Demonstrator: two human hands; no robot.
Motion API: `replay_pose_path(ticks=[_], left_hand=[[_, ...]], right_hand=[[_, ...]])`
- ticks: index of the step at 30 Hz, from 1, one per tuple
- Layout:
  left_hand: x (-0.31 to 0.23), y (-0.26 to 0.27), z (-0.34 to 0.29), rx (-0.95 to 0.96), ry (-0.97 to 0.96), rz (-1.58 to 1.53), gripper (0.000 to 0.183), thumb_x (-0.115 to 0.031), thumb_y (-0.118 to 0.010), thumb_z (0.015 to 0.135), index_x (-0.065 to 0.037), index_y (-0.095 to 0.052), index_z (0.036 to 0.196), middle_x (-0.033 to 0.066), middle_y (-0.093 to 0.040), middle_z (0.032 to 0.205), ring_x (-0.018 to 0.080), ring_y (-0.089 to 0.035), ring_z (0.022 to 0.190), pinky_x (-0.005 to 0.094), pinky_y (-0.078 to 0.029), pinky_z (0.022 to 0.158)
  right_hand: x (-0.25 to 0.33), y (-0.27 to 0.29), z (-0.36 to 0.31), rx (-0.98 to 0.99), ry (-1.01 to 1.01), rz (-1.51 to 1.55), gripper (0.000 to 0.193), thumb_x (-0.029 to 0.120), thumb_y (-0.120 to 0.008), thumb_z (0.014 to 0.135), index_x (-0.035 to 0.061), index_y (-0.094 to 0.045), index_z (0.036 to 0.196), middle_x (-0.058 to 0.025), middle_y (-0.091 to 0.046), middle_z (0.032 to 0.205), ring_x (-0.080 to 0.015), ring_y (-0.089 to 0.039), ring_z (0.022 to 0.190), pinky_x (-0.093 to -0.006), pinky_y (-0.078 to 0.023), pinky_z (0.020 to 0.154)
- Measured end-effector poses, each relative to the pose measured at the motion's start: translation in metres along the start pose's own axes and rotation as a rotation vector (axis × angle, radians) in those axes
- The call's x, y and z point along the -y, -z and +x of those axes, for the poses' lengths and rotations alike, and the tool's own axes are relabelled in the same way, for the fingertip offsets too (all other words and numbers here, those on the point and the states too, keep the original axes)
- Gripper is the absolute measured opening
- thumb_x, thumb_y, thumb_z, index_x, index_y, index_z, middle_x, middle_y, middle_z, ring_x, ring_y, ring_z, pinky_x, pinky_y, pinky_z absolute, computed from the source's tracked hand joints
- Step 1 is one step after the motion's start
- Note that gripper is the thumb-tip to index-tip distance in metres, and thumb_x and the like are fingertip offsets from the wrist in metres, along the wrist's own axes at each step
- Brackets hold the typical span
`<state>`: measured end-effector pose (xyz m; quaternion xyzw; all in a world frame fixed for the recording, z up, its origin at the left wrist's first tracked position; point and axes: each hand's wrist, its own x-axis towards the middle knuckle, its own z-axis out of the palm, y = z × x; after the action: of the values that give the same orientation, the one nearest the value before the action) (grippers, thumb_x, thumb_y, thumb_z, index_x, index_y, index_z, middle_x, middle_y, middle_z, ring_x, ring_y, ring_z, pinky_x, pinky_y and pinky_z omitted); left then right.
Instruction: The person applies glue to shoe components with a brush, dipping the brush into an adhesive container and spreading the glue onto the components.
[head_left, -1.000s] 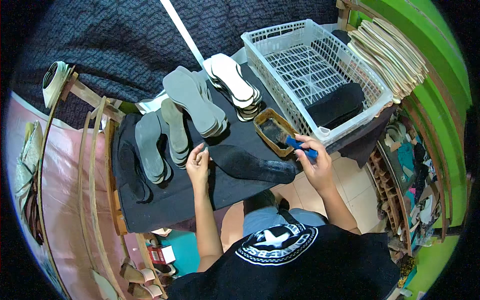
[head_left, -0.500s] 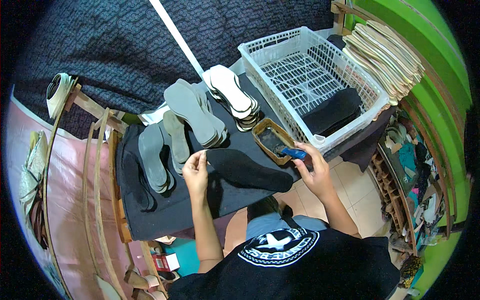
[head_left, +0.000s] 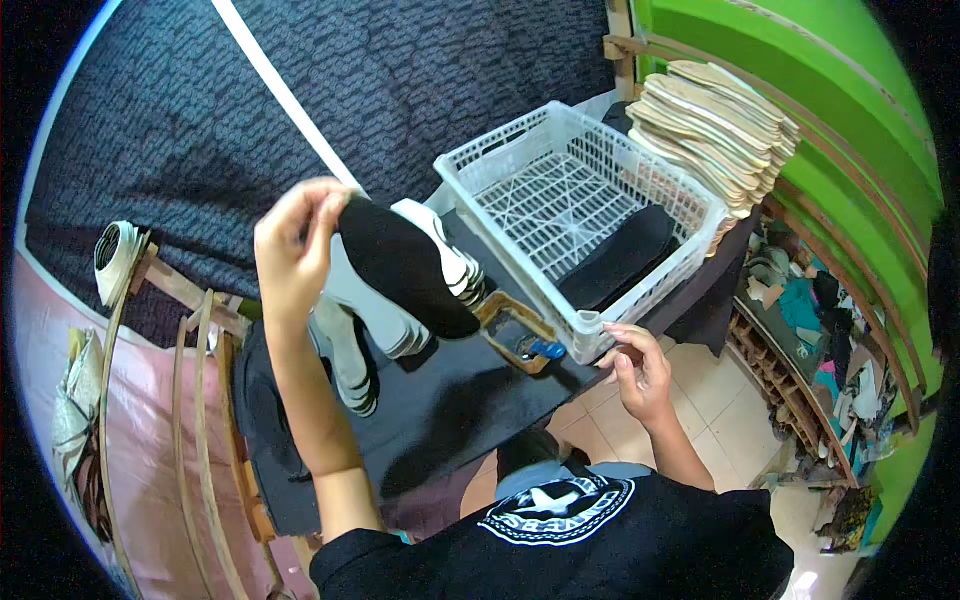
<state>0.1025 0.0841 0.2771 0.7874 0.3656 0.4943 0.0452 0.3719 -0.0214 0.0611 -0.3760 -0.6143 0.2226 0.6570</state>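
A black insole [head_left: 395,262] hangs raised above the table, its upper end pinched between the thumb and fingers of my left hand [head_left: 300,245]. Behind it are stacks of grey insoles [head_left: 372,305], partly covered by it, and white insoles [head_left: 425,217]. My right hand [head_left: 643,378] is near the crate's front corner, fingers loosely bent and apart, with nothing seen in them. To its left stands a small brown tray [head_left: 497,308], where a blue-handled tool [head_left: 547,349] rests; its working end is not clear.
A white plastic crate [head_left: 500,225] holds black insoles [head_left: 622,262] at its near right. Beyond it rises a tall pile of beige sole-shaped pieces [head_left: 710,130]. Another grey stack [head_left: 342,355] lies on the dark table cover [head_left: 450,410]. Racks with scraps [head_left: 800,300] stand on the right.
My left hand has lifted the black insole up and to the left. My right hand has let go of the blue-handled tool, now resting in the tray. The view has shifted.
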Motion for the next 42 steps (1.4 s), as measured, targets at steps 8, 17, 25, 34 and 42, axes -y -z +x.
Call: replay_pose_path(ticks=[8, 17, 25, 34, 42], left_hand=[[-0.020, -0.071, 0.113, 0.233, -0.473, -0.068, 0.011, -0.006, -0.052, 0.079, 0.000, -0.058, 0.084, 0.0056, -0.060, 0.073, 0.0092, -0.054, 0.067, 0.0214, -0.043, 0.063], [-0.025, -0.165, 0.161, 0.696, -0.359, -0.566, 0.016, -0.011, -0.049, 0.083, 0.003, -0.057, 0.087, -0.0011, -0.056, 0.079, 0.0041, -0.049, 0.074, 0.0189, -0.041, 0.069], [-0.018, -0.236, 0.161, 1.009, -0.288, -0.699, 0.016, -0.015, -0.050, 0.084, 0.000, -0.057, 0.083, -0.0015, -0.056, 0.078, 0.0032, -0.049, 0.073, 0.0178, -0.040, 0.068], [-0.004, -0.295, 0.148, 1.237, -0.156, -0.694, 0.017, -0.018, -0.052, 0.084, -0.002, -0.058, 0.085, -0.0079, -0.052, 0.071, -0.0005, -0.041, 0.061, 0.0158, -0.034, 0.053], [-0.001, -0.348, 0.146, 1.299, -0.289, -0.646, 0.018, -0.015, -0.049, 0.085, 0.001, -0.056, 0.089, -0.0057, -0.054, 0.074, 0.0024, -0.045, 0.067, 0.0185, -0.038, 0.061]], right_hand=[[-0.004, 0.020, 0.011, -0.191, -0.116, 0.009, 0.022, 0.004, -0.047, 0.081, 0.0002, -0.046, 0.103, -0.0138, -0.048, 0.107, -0.0160, -0.054, 0.082, -0.0253, -0.047, 0.064], [-0.014, 0.037, 0.025, -0.283, -0.044, -0.302, 0.023, 0.008, -0.051, 0.078, 0.0007, -0.047, 0.100, -0.0141, -0.045, 0.111, -0.0207, -0.047, 0.095, -0.0281, -0.038, 0.079], [-0.021, 0.039, 0.032, -0.269, -0.085, -0.464, 0.034, 0.012, -0.054, 0.078, 0.0012, -0.044, 0.109, -0.0186, -0.038, 0.118, -0.0317, -0.039, 0.111, -0.0369, -0.032, 0.092], [-0.027, 0.045, 0.038, -0.292, -0.126, -0.471, 0.038, 0.012, -0.058, 0.076, 0.0018, -0.044, 0.110, -0.0178, -0.037, 0.119, -0.0312, -0.038, 0.111, -0.0374, -0.031, 0.092], [-0.028, 0.055, 0.041, -0.327, -0.138, -0.480, 0.037, 0.012, -0.057, 0.076, 0.0019, -0.044, 0.109, -0.0175, -0.037, 0.119, -0.0303, -0.038, 0.111, -0.0370, -0.031, 0.092]])
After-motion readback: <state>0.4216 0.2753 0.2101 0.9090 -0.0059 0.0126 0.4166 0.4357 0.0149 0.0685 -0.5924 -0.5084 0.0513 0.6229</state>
